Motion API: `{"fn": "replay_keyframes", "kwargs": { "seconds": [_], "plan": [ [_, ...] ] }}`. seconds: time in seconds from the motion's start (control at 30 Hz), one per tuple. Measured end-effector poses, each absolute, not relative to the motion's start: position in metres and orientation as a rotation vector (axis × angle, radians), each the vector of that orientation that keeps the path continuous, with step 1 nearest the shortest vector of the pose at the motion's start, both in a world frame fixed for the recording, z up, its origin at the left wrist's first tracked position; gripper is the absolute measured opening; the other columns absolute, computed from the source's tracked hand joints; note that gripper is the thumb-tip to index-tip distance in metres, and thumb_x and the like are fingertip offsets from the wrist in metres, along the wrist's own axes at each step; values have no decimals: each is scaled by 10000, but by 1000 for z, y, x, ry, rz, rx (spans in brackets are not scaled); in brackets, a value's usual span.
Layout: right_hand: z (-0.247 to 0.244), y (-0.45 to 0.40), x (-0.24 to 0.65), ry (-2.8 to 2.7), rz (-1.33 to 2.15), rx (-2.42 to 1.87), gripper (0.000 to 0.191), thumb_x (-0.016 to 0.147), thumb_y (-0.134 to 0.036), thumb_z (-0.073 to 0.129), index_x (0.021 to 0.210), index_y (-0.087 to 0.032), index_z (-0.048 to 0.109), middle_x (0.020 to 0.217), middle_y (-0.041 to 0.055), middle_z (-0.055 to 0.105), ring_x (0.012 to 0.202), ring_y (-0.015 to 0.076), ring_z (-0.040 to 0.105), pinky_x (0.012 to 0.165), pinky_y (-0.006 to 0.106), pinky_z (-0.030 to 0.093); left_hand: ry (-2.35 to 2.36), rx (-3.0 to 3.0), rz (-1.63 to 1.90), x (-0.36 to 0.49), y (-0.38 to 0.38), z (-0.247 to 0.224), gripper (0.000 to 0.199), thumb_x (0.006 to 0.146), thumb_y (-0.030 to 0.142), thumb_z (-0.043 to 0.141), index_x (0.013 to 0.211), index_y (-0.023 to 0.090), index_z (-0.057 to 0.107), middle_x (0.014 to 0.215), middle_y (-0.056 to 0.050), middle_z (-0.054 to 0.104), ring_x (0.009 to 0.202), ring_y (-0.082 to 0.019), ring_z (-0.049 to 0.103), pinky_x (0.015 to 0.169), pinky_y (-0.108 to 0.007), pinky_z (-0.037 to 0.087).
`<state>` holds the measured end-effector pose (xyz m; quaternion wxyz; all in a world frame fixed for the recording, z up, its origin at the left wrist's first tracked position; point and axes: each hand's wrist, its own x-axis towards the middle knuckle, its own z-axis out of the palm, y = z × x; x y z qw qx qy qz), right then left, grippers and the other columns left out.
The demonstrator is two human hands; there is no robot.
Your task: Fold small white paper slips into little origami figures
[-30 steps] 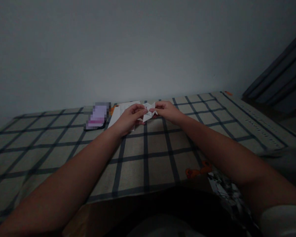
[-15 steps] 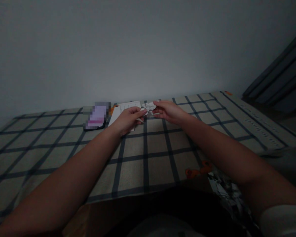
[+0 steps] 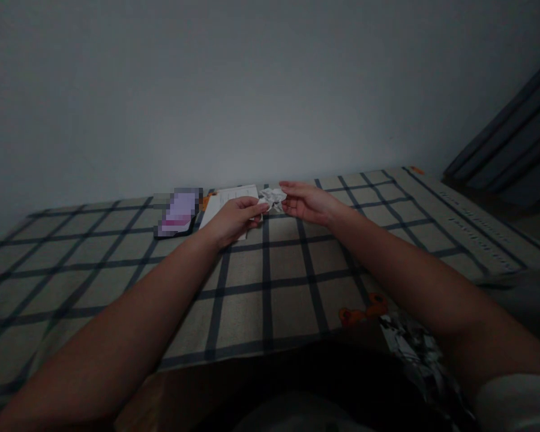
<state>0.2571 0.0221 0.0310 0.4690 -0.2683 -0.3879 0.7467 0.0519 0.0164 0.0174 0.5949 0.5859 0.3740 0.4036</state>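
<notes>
A small piece of white paper (image 3: 274, 197), crumpled and folded into ridges, is held up between my two hands over the far part of the table. My left hand (image 3: 239, 219) pinches its left end between thumb and fingers. At the other end, the fingers of my right hand (image 3: 312, 203) close around the right edge, its upper finger stretched along the top and the lower ones curled. Behind my left hand lies a flat white printed sheet (image 3: 216, 204), partly covered by that hand.
Left of the sheet lies a phone (image 3: 179, 213) with a lit, blurred screen. A checked cloth (image 3: 292, 306) covers the table, which meets a plain wall (image 3: 270, 90). Shiny crumpled material (image 3: 418, 354) shows below the near edge at right. A dark curtain (image 3: 513, 120) hangs far right.
My right fingers have shifted slightly on the paper, the upper one now straighter. The paper looks bunched a little differently. My left hand keeps its pinch.
</notes>
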Motion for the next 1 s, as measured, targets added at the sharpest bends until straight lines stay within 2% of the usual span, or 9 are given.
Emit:
{"fn": "replay_keyframes", "kwargs": {
  "seconds": [0.17,0.33,0.53,0.73,1.0],
  "plan": [
    [33,20,256,-949,1808,-666,118,878,-101,608,964,-174,574,773,5,649,653,86,622,615,186,541,818,1320,949,51,18,16,282,695,363,824,720,139,656,620,16,574,502,-50,483,450,-154,353],
    [34,20,255,-861,1799,-688,122,914,-65,530,952,-172,572,777,7,657,631,77,622,622,181,555,723,1154,986,51,17,20,253,689,297,834,761,132,657,618,22,568,513,-48,505,445,-130,399],
    [37,19,257,-823,1791,-726,172,918,-38,492,989,-174,570,816,26,682,688,86,652,695,193,585,758,937,968,51,18,27,109,821,199,715,798,120,645,614,1,599,471,-51,535,401,-119,418],
    [36,20,257,-781,1762,-721,201,913,-25,480,1015,-175,565,803,25,671,669,87,654,680,195,600,756,800,1032,52,21,29,102,886,112,623,784,118,626,600,2,624,456,-42,568,426,-103,458],
    [29,28,262,-799,1782,-710,171,922,-54,506,1032,-156,588,860,54,691,738,103,679,752,211,602,696,755,1001,49,23,30,88,918,160,602,847,123,636,695,-24,682,539,-60,634,505,-122,528]
  ]
}}
